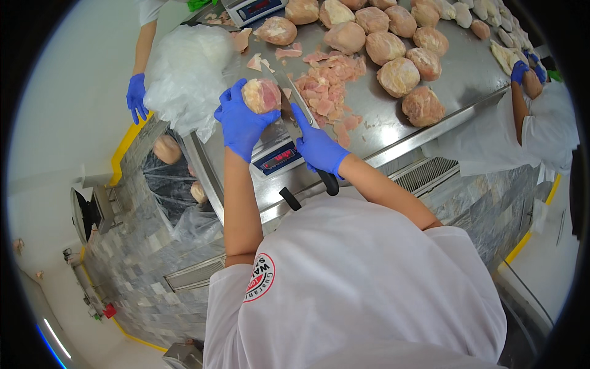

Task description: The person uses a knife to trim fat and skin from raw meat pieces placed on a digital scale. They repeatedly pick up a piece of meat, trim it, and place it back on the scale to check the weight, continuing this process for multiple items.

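My left hand (239, 123), in a blue glove, is wrapped round a pale pink, rounded piece of raw meat (261, 96) and holds it up above the table's near left corner. My right hand (321, 147), gloved alike, grips a knife (296, 98) with its index finger stretched along the blade. The black handle end shows below that hand. The blade points away from me, close to the right side of the meat. Under both hands stands a digital scale (276, 161) with a lit red display; its plate is mostly hidden. Flat meat trimmings (332, 83) lie heaped right of the blade.
Several rounded meat pieces (382, 48) cover the steel table's (369, 132) far side. A clear plastic bag (190, 67) lies at left, near a co-worker's gloved hand (136, 98). Another black handle (289, 198) sits at the front edge. A lined bin (169, 184) holds meat. Another co-worker (544, 117) works at right.
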Available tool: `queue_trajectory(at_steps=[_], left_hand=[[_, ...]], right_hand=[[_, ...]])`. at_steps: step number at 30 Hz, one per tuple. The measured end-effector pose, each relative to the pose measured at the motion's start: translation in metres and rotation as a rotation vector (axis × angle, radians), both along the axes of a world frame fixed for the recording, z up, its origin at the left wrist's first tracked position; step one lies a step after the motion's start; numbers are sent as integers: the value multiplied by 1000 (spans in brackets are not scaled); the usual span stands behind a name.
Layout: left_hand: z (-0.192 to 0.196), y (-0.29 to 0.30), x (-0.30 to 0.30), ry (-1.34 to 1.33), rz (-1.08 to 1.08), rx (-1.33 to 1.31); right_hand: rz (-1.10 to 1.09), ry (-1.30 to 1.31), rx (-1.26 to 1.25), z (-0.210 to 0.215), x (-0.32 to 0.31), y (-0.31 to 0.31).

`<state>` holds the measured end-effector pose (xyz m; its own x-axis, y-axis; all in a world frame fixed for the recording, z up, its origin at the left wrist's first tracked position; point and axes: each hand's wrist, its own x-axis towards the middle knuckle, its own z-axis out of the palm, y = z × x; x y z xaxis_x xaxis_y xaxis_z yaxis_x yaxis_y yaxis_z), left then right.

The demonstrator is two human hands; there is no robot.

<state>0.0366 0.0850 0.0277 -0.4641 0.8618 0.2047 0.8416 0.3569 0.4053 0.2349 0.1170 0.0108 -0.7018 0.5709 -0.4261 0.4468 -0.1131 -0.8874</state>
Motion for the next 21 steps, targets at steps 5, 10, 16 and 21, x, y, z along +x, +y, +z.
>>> queue_trajectory(at_steps=[5, 10, 16, 21], left_hand=[[5, -8, -9, -44, -267, -58], [20, -29, -49, -62, -283, 86], [70, -55, -74, -390, -219, 302], [73, -58, -72, -357, -251, 260]], right_hand=[[79, -43, 120, -4, -1, 39], [-100, -106, 678, -59, 34, 85], [-73, -225, 518, -5, 51, 75], [-79, -152, 577, -1, 48, 66]])
